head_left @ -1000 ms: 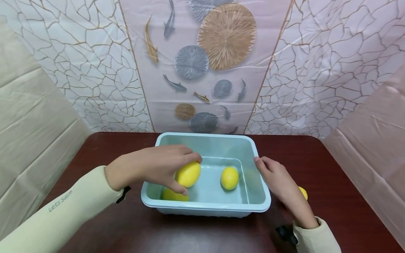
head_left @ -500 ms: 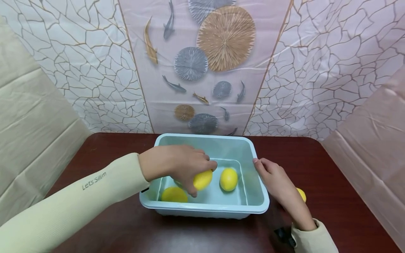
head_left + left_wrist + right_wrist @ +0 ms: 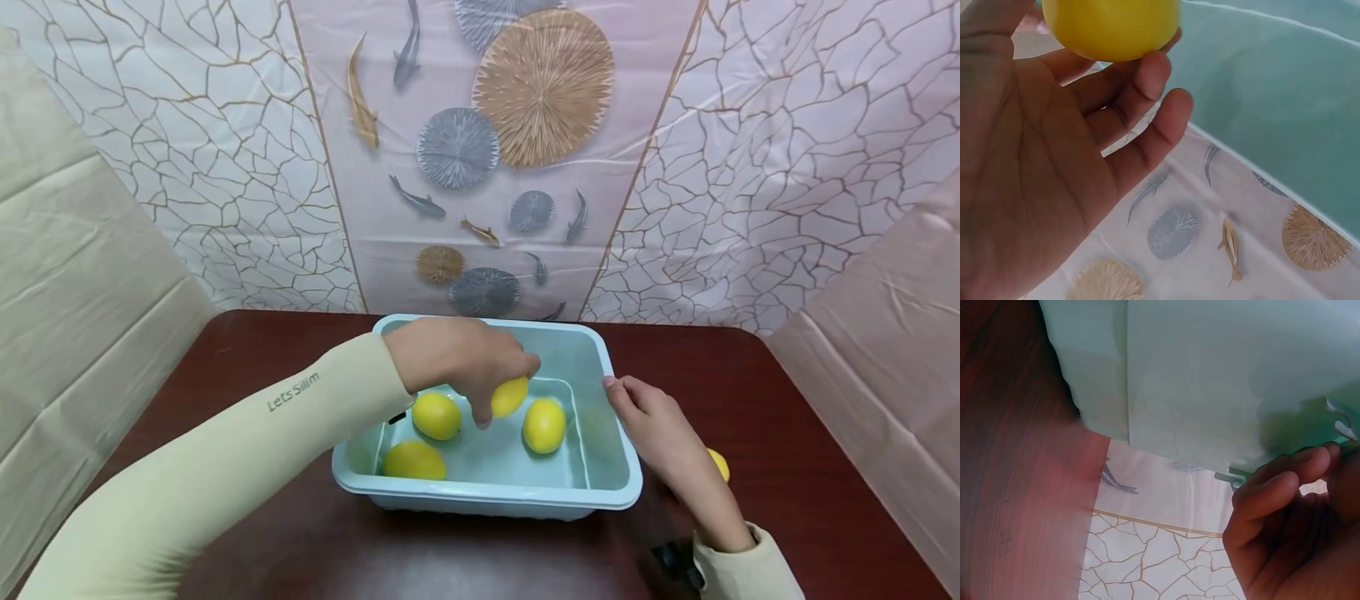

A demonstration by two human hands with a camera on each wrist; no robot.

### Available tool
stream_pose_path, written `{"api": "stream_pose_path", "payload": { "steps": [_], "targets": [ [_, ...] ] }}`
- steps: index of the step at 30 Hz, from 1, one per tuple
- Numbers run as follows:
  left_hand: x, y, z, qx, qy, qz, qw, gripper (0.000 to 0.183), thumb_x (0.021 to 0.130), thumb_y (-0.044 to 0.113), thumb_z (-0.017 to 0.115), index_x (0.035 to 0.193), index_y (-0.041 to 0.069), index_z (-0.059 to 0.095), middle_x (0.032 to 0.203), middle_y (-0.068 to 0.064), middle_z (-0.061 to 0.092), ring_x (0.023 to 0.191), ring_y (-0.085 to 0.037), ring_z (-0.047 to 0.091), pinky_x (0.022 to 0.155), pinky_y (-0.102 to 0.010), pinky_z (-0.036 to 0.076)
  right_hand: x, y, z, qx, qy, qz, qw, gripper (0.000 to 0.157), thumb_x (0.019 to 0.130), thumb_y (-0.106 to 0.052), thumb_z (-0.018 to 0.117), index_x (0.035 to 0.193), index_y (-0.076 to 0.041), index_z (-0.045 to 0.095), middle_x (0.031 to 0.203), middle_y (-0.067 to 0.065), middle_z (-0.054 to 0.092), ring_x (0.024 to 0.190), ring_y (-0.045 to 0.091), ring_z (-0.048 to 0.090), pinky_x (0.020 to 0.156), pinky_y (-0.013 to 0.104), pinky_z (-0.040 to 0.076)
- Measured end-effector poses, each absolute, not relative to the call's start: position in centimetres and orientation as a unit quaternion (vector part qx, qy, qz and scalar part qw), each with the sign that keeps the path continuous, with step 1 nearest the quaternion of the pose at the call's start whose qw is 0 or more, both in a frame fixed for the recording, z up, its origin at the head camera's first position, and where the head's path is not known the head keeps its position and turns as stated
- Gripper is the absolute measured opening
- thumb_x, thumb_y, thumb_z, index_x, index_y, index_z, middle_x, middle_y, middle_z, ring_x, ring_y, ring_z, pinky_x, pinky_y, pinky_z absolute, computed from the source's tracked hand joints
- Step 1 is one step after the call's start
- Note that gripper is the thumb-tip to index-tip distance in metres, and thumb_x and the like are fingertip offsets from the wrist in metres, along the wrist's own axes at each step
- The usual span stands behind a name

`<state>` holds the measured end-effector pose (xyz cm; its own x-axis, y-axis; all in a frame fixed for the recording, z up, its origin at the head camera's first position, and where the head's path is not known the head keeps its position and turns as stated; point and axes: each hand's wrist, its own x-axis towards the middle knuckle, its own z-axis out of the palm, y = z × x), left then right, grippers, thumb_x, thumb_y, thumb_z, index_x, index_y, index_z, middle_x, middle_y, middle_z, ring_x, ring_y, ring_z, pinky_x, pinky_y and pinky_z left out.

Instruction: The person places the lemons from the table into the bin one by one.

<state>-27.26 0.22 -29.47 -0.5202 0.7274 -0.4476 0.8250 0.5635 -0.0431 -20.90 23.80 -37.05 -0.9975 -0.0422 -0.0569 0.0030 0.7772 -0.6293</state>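
Note:
My left hand [image 3: 476,362] reaches over the pale blue plastic basin [image 3: 495,493] and holds a yellow lemon [image 3: 510,397] between thumb and fingers. In the left wrist view the same lemon [image 3: 1113,28] sits at the fingertips, with the palm bare below it. Three other lemons lie inside the basin: one at the right [image 3: 544,426], one at the left [image 3: 437,416] and one in the near left corner [image 3: 414,461]. My right hand [image 3: 652,417] grips the basin's right rim; in the right wrist view its curled fingers [image 3: 1272,494] are up against the basin's edge.
Partly hidden behind my right forearm, another yellow fruit [image 3: 718,463] lies on the dark red-brown table [image 3: 810,467]. A patterned cloth [image 3: 480,233] hangs behind the table, and beige cloth walls [image 3: 82,275] flank both sides.
My left hand has moved right and slightly away over the basin with the lemon, uncovering the lemon at the left. My right hand stays on the rim.

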Motion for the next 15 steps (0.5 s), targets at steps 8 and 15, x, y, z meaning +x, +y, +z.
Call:
{"api": "stream_pose_path", "payload": {
  "steps": [8,15],
  "targets": [
    [-28.1,0.8,-29.9,0.414,0.869,-0.126,0.242,0.061,0.076,0.041,0.085,0.122,0.017,0.053,0.099,0.007,0.059,0.088,-0.013,0.056,0.076,-0.030,0.049,-20.9,23.7,-37.1,-0.009,0.940,-0.339,0.032,0.049,0.105,-0.045,0.040,0.114,-0.003,0.064,0.095,0.010,0.067,0.083,0.020,0.060,0.071,0.031,0.053],
    [-28.5,1.8,-31.3,0.403,0.863,-0.174,0.249,0.056,0.077,0.034,0.083,0.122,0.017,0.053,0.096,0.007,0.061,0.083,-0.014,0.056,0.074,-0.030,0.050,-20.9,23.8,-37.2,-0.004,0.941,-0.338,0.036,0.049,0.105,-0.046,0.040,0.112,-0.004,0.064,0.092,0.008,0.065,0.082,0.019,0.059,0.070,0.030,0.051]
  ]
}}
